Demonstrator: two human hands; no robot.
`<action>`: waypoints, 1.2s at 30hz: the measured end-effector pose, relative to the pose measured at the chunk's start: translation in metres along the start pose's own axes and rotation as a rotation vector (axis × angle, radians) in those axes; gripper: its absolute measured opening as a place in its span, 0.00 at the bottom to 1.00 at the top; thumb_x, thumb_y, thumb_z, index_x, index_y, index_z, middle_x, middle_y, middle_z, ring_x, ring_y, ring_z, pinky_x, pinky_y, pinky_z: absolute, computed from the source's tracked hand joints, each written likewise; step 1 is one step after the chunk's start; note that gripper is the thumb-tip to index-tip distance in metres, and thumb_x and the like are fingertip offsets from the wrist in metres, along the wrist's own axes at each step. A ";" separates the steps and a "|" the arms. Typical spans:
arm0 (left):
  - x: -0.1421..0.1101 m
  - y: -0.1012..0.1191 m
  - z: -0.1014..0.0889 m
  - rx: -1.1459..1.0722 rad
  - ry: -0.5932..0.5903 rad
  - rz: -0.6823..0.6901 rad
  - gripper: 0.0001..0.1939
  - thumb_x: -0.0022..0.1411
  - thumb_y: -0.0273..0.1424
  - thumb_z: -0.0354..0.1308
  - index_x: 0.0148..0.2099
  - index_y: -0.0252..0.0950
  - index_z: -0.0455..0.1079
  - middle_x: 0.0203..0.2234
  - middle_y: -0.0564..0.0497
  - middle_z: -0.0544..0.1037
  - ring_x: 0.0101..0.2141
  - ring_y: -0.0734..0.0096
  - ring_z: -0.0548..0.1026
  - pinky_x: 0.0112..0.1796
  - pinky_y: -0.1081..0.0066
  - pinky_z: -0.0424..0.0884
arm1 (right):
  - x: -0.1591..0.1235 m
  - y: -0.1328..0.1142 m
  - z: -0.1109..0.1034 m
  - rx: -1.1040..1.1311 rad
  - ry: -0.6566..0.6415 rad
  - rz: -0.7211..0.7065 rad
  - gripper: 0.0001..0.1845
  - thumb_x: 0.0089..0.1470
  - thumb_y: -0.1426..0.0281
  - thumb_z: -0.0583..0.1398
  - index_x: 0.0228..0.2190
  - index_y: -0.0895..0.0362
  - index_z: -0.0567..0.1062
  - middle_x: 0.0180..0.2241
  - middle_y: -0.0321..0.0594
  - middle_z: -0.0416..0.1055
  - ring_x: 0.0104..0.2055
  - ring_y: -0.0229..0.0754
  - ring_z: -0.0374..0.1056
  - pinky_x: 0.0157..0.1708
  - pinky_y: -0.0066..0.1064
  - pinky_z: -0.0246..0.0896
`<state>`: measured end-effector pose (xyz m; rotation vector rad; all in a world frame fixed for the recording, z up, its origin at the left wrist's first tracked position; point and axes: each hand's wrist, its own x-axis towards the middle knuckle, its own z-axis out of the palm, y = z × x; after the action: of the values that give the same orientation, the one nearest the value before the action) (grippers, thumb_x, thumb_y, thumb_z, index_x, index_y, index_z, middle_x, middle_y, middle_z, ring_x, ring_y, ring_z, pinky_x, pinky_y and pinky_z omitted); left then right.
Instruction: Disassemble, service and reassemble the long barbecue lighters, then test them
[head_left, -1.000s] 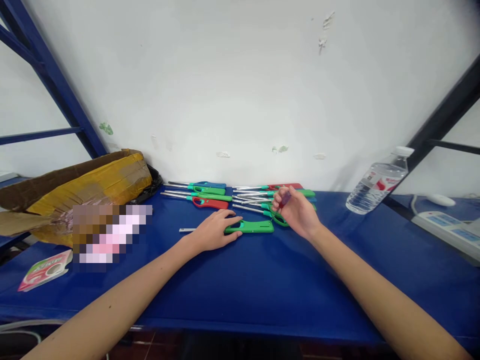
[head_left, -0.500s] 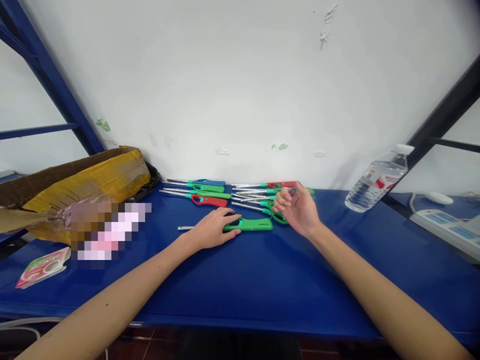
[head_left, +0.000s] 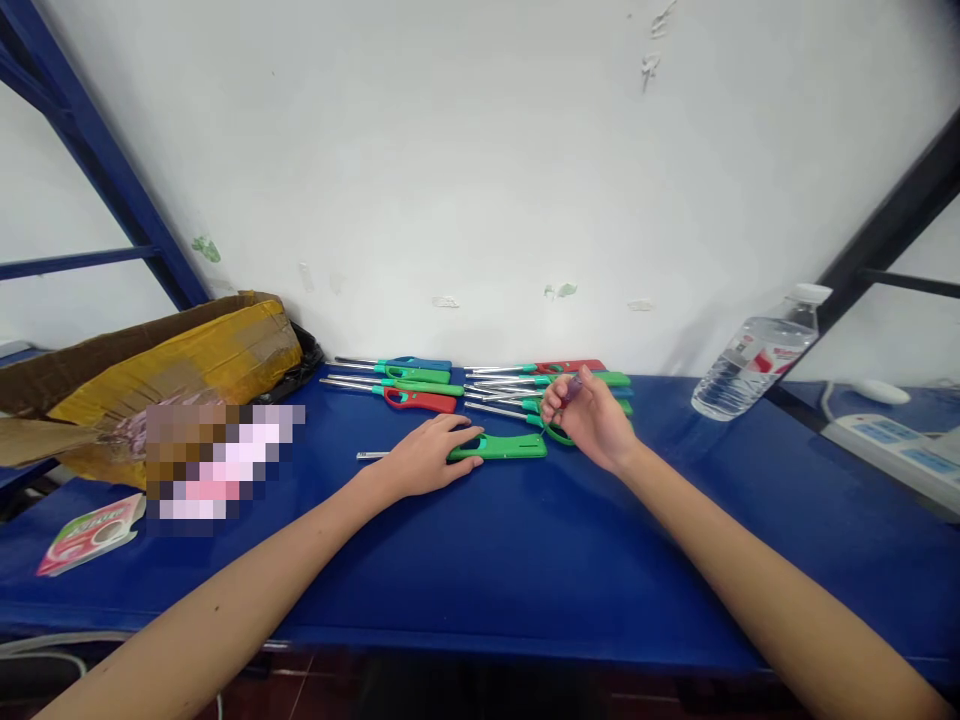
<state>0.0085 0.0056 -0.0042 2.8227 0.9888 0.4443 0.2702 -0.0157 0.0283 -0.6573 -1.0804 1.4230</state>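
A green long-nosed gas lighter (head_left: 511,447) lies flat on the blue table, its metal nozzle pointing left. My left hand (head_left: 431,455) holds it down around the trigger end, thumb on the near side and fingers on the far side. Closed around a small screwdriver (head_left: 574,388) with a see-through purple handle, my right hand (head_left: 596,425) is just right of the lighter. The screwdriver's thin shaft slants down to the handle's right end; whether the tip sits in a screw is too small to tell. Behind my right hand, more lighters (head_left: 568,367) are partly covered.
Two groups of lighters in blue, green and red lie along the wall, one on the left (head_left: 424,402). A taped cardboard box (head_left: 180,350) and a torn card (head_left: 94,535) are at left. A water bottle (head_left: 750,365) and a power strip (head_left: 900,450) stand right.
My right hand has shifted slightly left and tilted, bringing the screwdriver's shaft to the lighter's right end. My left hand and the lighter have stayed in place.
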 end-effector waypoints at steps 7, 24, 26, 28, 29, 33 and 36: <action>0.000 0.000 -0.001 0.010 -0.011 -0.001 0.24 0.69 0.43 0.51 0.63 0.38 0.64 0.57 0.42 0.68 0.55 0.55 0.68 0.56 0.58 0.64 | 0.000 -0.001 0.002 -0.016 0.059 -0.089 0.22 0.49 0.50 0.65 0.22 0.55 0.71 0.25 0.35 0.61 0.28 0.38 0.60 0.28 0.30 0.58; 0.000 0.001 0.000 -0.003 -0.005 0.003 0.24 0.69 0.43 0.50 0.62 0.39 0.64 0.57 0.42 0.68 0.55 0.54 0.68 0.55 0.58 0.65 | 0.001 -0.004 0.004 0.048 0.050 -0.038 0.19 0.50 0.52 0.65 0.23 0.54 0.68 0.23 0.33 0.57 0.28 0.38 0.61 0.31 0.32 0.60; 0.000 0.001 -0.001 0.002 -0.012 0.001 0.24 0.69 0.43 0.50 0.63 0.39 0.64 0.57 0.42 0.68 0.55 0.54 0.68 0.55 0.58 0.65 | 0.000 -0.005 0.004 0.055 0.069 -0.043 0.16 0.48 0.56 0.66 0.25 0.54 0.70 0.25 0.33 0.61 0.29 0.39 0.62 0.33 0.31 0.61; 0.000 0.001 -0.001 0.000 -0.012 0.004 0.24 0.69 0.43 0.50 0.63 0.39 0.64 0.57 0.42 0.68 0.55 0.54 0.68 0.56 0.57 0.65 | -0.001 -0.006 0.005 0.052 0.074 -0.044 0.15 0.45 0.58 0.67 0.26 0.54 0.71 0.26 0.34 0.63 0.31 0.39 0.63 0.34 0.31 0.61; 0.000 0.001 -0.001 -0.002 -0.010 0.007 0.24 0.69 0.43 0.50 0.63 0.39 0.64 0.57 0.41 0.68 0.55 0.54 0.68 0.56 0.57 0.64 | -0.001 -0.006 0.006 0.045 0.069 -0.042 0.15 0.45 0.58 0.67 0.25 0.54 0.70 0.26 0.34 0.64 0.31 0.39 0.64 0.34 0.31 0.61; 0.000 0.000 0.001 -0.001 -0.001 0.015 0.24 0.69 0.42 0.50 0.63 0.39 0.64 0.57 0.42 0.68 0.55 0.54 0.68 0.56 0.57 0.64 | -0.003 -0.006 0.009 0.012 0.034 -0.012 0.17 0.47 0.55 0.66 0.23 0.54 0.69 0.24 0.34 0.63 0.30 0.39 0.63 0.32 0.32 0.60; 0.000 -0.001 0.001 0.001 0.001 0.016 0.24 0.69 0.43 0.50 0.63 0.40 0.64 0.57 0.42 0.68 0.55 0.54 0.68 0.56 0.58 0.65 | -0.003 -0.005 0.011 -0.002 0.012 0.016 0.19 0.48 0.52 0.65 0.23 0.54 0.69 0.23 0.34 0.61 0.28 0.39 0.61 0.31 0.32 0.59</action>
<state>0.0080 0.0065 -0.0058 2.8333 0.9678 0.4476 0.2636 -0.0219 0.0369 -0.6763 -1.0697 1.4307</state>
